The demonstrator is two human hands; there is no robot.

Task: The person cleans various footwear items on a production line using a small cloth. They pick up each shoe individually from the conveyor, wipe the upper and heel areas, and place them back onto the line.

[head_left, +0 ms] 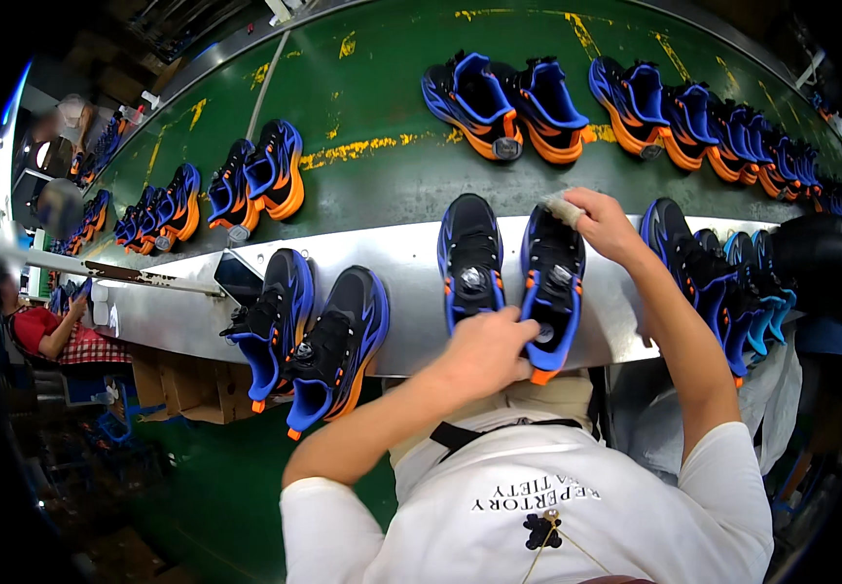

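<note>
We look down on a metal work ledge (411,263) that runs left to right beside a green conveyor belt (392,107) with worn yellow paint marks. Brown cardboard boxes (182,389) sit under the ledge at the near left, and crumpled white plastic wrapping (781,389) hangs at the near right. Our left hand (484,350) closes over the heel of a black, blue and orange sneaker (549,282) that lies on the ledge directly ahead, its toe pointing away. Our right hand (608,226) pinches a small pale cloth pad (565,207) against that sneaker's toe. Its partner sneaker (469,258) lies just to the left, untouched. Another pair of sneakers (309,336) rests further left on the ledge, tipping over its near edge. A stack of matching sneakers (722,282) crowds the right end, partly overlapping and hard to count. More pairs (518,102) ride the belt on the far side. At far left another seated person in red (41,331) is blurred and small. A dark rounded object (820,263) at far right is too shadowed to identify.
</note>
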